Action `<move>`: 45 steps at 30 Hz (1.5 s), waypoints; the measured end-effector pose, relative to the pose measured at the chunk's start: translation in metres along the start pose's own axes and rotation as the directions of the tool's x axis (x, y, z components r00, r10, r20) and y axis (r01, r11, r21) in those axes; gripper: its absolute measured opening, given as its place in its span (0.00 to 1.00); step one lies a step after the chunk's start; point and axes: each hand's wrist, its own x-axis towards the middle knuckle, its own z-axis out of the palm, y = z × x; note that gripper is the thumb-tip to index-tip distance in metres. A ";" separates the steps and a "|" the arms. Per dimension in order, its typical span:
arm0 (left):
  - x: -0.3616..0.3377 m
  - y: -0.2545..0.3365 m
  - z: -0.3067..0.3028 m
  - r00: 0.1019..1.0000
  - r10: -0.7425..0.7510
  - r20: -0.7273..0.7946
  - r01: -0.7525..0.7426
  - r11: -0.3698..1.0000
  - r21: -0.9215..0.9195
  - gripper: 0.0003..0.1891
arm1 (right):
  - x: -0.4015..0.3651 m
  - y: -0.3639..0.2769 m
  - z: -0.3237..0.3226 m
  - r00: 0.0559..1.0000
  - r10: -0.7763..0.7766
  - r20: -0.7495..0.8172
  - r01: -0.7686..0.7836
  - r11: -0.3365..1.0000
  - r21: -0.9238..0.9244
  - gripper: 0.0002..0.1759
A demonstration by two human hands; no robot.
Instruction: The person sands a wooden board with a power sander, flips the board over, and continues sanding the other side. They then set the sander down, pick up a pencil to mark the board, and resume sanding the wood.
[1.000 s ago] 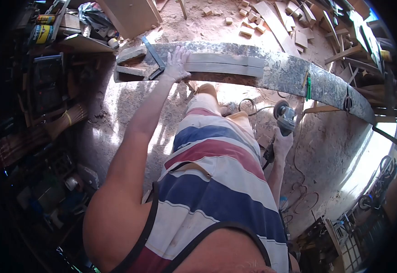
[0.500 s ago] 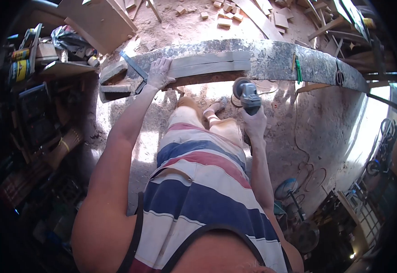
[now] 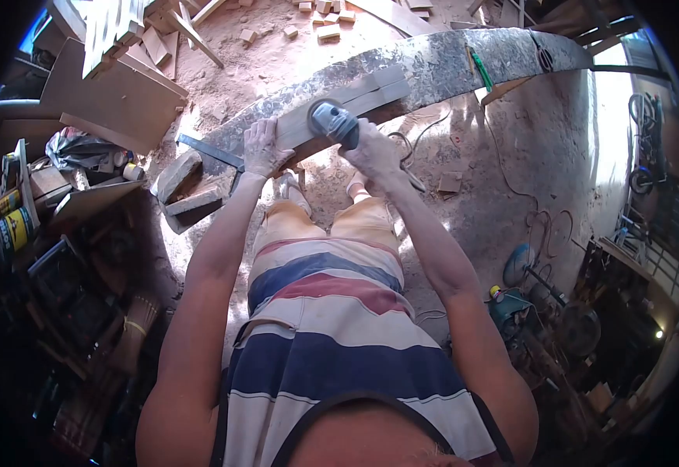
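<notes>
On the worn bench lies a long pale wooden board [image 3: 377, 92], slanting up to the right. My left hand [image 3: 263, 148] rests on its near left end, fingers stretched and a little spread. In my right hand [image 3: 374, 152] is an angle grinder [image 3: 336, 122], gripped by its body. The grinder's round disc is over the board's face, just right of my left hand; its contact edge is hidden under the tool head. A metal carpenter's square [image 3: 208, 149] lies beside my left hand.
The curved, paint-spotted bench [image 3: 440, 58] carries a green-handled tool [image 3: 480, 71] and scissors [image 3: 543, 59]. Wooden blocks [image 3: 328, 31] are scattered on the dusty floor beyond. Stacked wood pieces [image 3: 184, 191] sit at the bench's left end. A cord [image 3: 503, 167] trails down at right.
My right hand has brought the angle grinder left and up from beside the bench onto the board. My left hand stays on the board's end. The whole view has shifted and turned.
</notes>
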 end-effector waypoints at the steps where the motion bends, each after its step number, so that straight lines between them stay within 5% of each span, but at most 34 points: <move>1: -0.002 0.000 0.001 1.000 0.005 -0.005 -0.005 1.000 -0.011 0.56 | 0.002 0.002 -0.005 1.000 0.019 0.004 -0.019 1.000 -0.019 0.37; 11: -0.001 -0.002 0.003 1.000 0.009 0.014 -0.009 1.000 -0.014 0.58 | 0.011 0.034 -0.033 0.978 0.198 -0.061 -0.200 0.979 -0.026 0.37; 21: 0.000 0.002 0.000 0.999 -0.019 0.034 0.019 1.000 -0.020 0.57 | 0.019 0.045 -0.047 0.967 0.156 -0.200 -0.194 0.963 -0.189 0.39; 24: 0.000 0.005 -0.005 0.999 -0.021 0.041 0.022 0.999 -0.029 0.56 | 0.019 0.031 -0.035 0.971 0.205 -0.121 -0.218 0.970 -0.104 0.40; 27: 0.000 0.001 0.000 1.000 0.016 0.010 -0.016 0.999 -0.029 0.55 | 0.012 0.016 -0.009 0.995 0.097 0.003 -0.097 0.995 -0.021 0.40; 31: 0.001 0.004 -0.006 0.999 0.008 0.049 -0.006 0.999 -0.036 0.55 | 0.006 0.014 -0.003 0.998 0.006 -0.070 -0.008 1.000 -0.026 0.39; 35: 0.001 0.006 -0.006 0.998 -0.004 0.068 0.005 1.000 -0.012 0.56 | 0.016 0.023 -0.037 0.977 0.209 -0.045 -0.211 0.975 -0.064 0.40; 39: 0.002 0.007 -0.008 0.997 -0.017 0.074 0.018 1.000 -0.015 0.57 | 0.019 0.028 -0.037 0.971 0.205 -0.121 -0.212 0.976 -0.052 0.41; 45: 0.003 0.007 -0.009 0.996 -0.010 0.088 0.009 1.000 0.006 0.58 | 0.017 0.025 -0.031 0.989 0.145 0.000 -0.145 0.989 -0.030 0.41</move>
